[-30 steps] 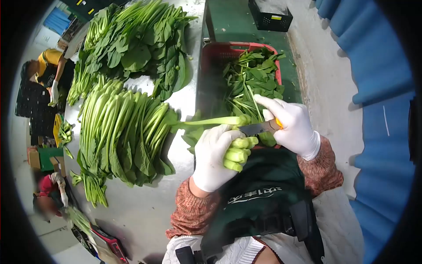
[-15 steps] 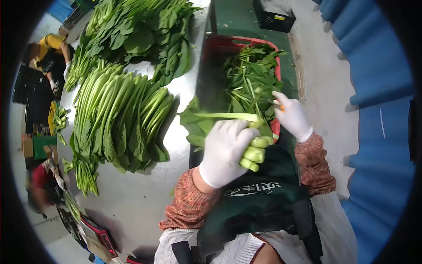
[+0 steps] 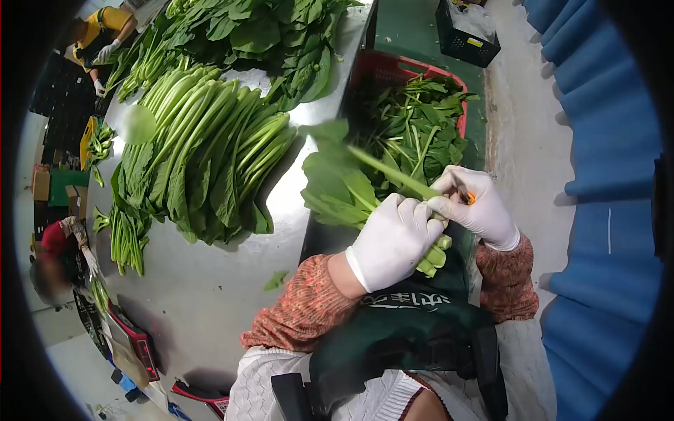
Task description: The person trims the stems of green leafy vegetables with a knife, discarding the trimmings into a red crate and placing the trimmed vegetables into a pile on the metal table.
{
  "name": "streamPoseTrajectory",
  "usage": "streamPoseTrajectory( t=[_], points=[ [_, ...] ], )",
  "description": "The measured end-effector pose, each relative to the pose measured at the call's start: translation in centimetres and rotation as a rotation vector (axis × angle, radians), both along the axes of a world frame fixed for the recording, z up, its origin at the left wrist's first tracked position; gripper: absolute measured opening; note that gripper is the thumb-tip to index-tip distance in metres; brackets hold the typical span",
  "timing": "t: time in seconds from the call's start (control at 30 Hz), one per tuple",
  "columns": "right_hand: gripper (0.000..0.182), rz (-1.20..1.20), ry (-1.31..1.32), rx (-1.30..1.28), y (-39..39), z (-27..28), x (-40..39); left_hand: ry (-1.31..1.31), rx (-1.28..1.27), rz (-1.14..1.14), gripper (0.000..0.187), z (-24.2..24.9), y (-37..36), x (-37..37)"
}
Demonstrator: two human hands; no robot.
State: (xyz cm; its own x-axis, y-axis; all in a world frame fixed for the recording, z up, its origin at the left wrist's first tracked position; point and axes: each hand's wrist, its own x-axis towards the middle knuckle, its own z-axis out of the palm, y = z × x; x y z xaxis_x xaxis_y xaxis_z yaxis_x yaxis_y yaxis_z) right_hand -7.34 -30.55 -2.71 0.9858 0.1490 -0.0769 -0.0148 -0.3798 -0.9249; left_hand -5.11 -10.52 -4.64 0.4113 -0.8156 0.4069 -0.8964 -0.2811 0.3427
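My left hand (image 3: 394, 242), in a white glove, is closed round a bunch of leafy greens (image 3: 337, 186). The cut stalk ends (image 3: 434, 261) stick out below its fingers, and the leaves spread to the left. My right hand (image 3: 481, 210), also gloved, meets the left at the upper end of a single stalk (image 3: 393, 174). A small knife (image 3: 469, 198) with an orange part is held in the right fingers; most of it is hidden. Beyond both hands stands a red crate (image 3: 465, 119) with loose leaves and stems (image 3: 421, 119) inside.
A metal table (image 3: 210, 281) on the left bears a large row of greens (image 3: 203, 154) and a leafy heap (image 3: 274, 35). Red scales (image 3: 140, 344) stand at lower left. Two people work across the table. A black crate (image 3: 467, 35) and a blue curtain (image 3: 604, 175) are beyond.
My right hand has come from the crate's edge in to the left hand and the stalk. The single stalk now slants up to the left. My view has shifted slightly.
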Motion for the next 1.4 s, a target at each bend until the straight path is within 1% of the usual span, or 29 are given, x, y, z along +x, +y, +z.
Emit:
streamPoseTrajectory(
  t=[0.07,0.1,0.13,0.2,0.23,0.27,0.3,0.33,0.4,0.43,0.47,0.53,0.6,0.63,0.67,0.73,0.77,0.87,0.9,1.0,1.03,1.1,1.17,1.2,1.23,1.27,1.3,1.37,1.4],
  points=[
    [0.014,-0.162,0.113,0.108,0.9,-0.3,-0.7,0.026,-0.002,-0.001,0.024,-0.2,-0.1,-0.3],
    [0.012,-0.236,-0.009,0.074,0.9,-0.8,-0.7,-0.008,-0.085,0.001,0.029,-0.4,-0.2,0.1],
    [0.011,-0.349,-0.113,0.090,1.0,-1.3,-0.6,0.120,-0.101,-0.022,0.032,0.5,0.4,0.5],
    [0.013,-0.559,-0.217,0.033,-1.0,-2.6,0.8,0.318,-0.322,-0.045,0.030,1.8,3.2,2.3],
    [0.017,-0.583,-0.173,-0.013,-2.8,-3.7,1.5,0.409,-0.379,0.053,0.032,2.9,6.1,3.0],
    [0.021,-0.599,-0.132,-0.054,-4.6,-5.1,1.9,0.515,-0.553,0.138,0.037,3.3,8.3,3.7],
    [0.035,-0.612,-0.164,-0.372,-5.6,-6.3,1.8,0.609,-0.748,0.210,0.042,3.7,10.6,4.3],
    [0.044,-0.609,-0.220,-0.517,-6.3,-8.2,1.5,0.708,-1.065,0.264,0.049,3.1,12.5,4.8],
    [0.046,-0.587,-0.141,-0.458,-5.7,-10.1,0.2,0.869,-1.620,-0.148,0.049,2.4,18.4,6.1],
    [0.046,-0.569,-0.094,-0.417,-5.2,-10.7,-0.4,0.829,-1.741,-0.221,0.055,1.7,21.3,6.1],
    [0.045,-0.547,-0.043,-0.380,-4.9,-11.3,-1.1,0.839,-1.863,-0.254,0.057,1.7,23.5,5.8],
    [0.044,-0.536,0.003,-0.354,-4.7,-13.5,-1.8,0.585,-1.981,0.067,0.058,0.9,27.7,4.6],
    [0.040,-0.512,0.096,-0.324,-5.0,-15.4,-2.2,0.845,-2.028,-0.289,0.059,-0.2,34.0,2.4],
    [0.039,-0.497,0.088,-0.286,-5.4,-16.7,-1.8,0.810,-2.068,-0.166,0.060,-1.5,35.9,1.8],
    [0.037,-0.487,0.076,-0.249,-5.2,-17.2,-1.9,0.691,-2.053,0.048,0.057,-2.0,37.5,0.9],
    [0.036,-0.427,0.119,-0.299,-4.6,-17.1,-1.7,0.583,-2.154,0.292,0.052,-2.8,39.6,-1.1],
    [0.036,-0.431,0.104,-0.261,-4.5,-17.9,-1.7,0.594,-2.115,0.483,0.043,-2.8,40.2,-2.1],
    [0.038,-0.363,0.147,-0.313,-4.5,-18.5,-1.3,0.507,-2.264,0.883,0.038,-4.7,43.5,-4.6],
    [0.037,-0.352,0.131,-0.338,-4.4,-18.8,-1.1,0.523,-2.370,0.860,0.037,-5.7,45.1,-5.3],
    [0.036,-0.332,0.112,-0.403,-4.0,-19.5,-1.1,0.514,-2.341,1.040,0.036,-5.9,45.6,-6.6],
    [0.036,-0.313,0.116,-0.418,-3.5,-19.6,-0.6,0.459,-2.345,1.079,0.035,-7.1,47.1,-7.4],
    [0.035,-0.307,0.133,-0.439,-2.6,-18.9,-0.6,0.446,-2.422,1.058,0.034,-8.4,49.1,-8.3],
    [0.035,-0.286,0.178,-0.458,-2.4,-18.3,-0.5,0.425,-2.494,1.043,0.036,-8.4,50.8,-8.4],
    [0.035,-0.281,0.201,-0.469,-2.3,-18.4,-0.7,0.411,-2.548,1.102,0.037,-8.2,52.3,-8.3],
    [0.035,-0.274,0.142,-0.443,-2.2,-18.5,-0.9,0.322,-2.473,1.216,0.037,-7.8,53.7,-7.6],
    [0.035,-0.275,0.141,-0.483,-2.1,-18.6,-1.0,0.239,-2.389,1.330,0.036,-7.2,55.2,-6.9],
    [0.034,-0.278,0.142,-0.524,-1.9,-18.2,-1.2,0.081,-2.043,1.467,0.037,-9.5,59.8,-6.7],
    [0.034,-0.283,0.145,-0.561,-1.7,-17.7,-1.7,-0.107,-1.580,1.639,0.047,-11.7,68.0,-4.8],
    [0.033,-0.285,0.144,-0.552,-1.5,-17.5,-1.8,0.013,-1.712,1.538,0.054,-10.8,72.9,-3.4]
  ],
)
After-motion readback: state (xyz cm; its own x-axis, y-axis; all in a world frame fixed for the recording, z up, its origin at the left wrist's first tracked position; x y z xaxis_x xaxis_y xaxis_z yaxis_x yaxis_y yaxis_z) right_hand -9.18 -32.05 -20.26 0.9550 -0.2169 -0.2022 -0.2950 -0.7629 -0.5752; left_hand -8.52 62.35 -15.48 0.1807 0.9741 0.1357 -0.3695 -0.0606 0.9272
